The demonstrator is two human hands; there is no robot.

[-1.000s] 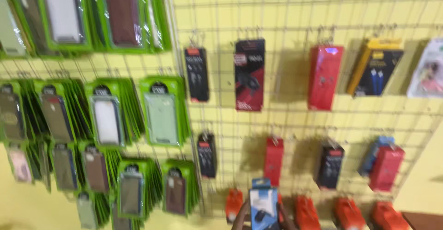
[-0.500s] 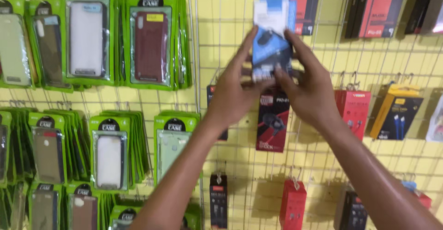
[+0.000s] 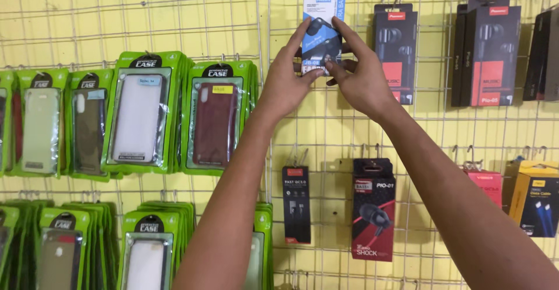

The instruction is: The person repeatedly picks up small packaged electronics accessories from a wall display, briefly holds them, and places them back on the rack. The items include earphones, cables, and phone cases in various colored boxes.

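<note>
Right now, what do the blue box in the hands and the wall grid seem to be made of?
Blue box: probably printed cardboard, semi-gloss; flat faces, sharp folded edges, a clear-looking window. Both hands hold it. Wall grid: likely coated metal wire, pale; thin straight crossing rods carry hooks.

Bare wire grid (image 3: pixel 145 22) lay open to the upper left. Green phone-case packs (image 3: pixel 142 112) crowded the left; black earphone boxes (image 3: pixel 395 48) hung just right of the raised blue package (image 3: pixel 324 10). An open gap remained below it, above a small black pack (image 3: pixel 296 204).

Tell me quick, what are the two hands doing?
Left hand: holding the blue earphone box against the wire rack.
Right hand: holding the same box.
</note>
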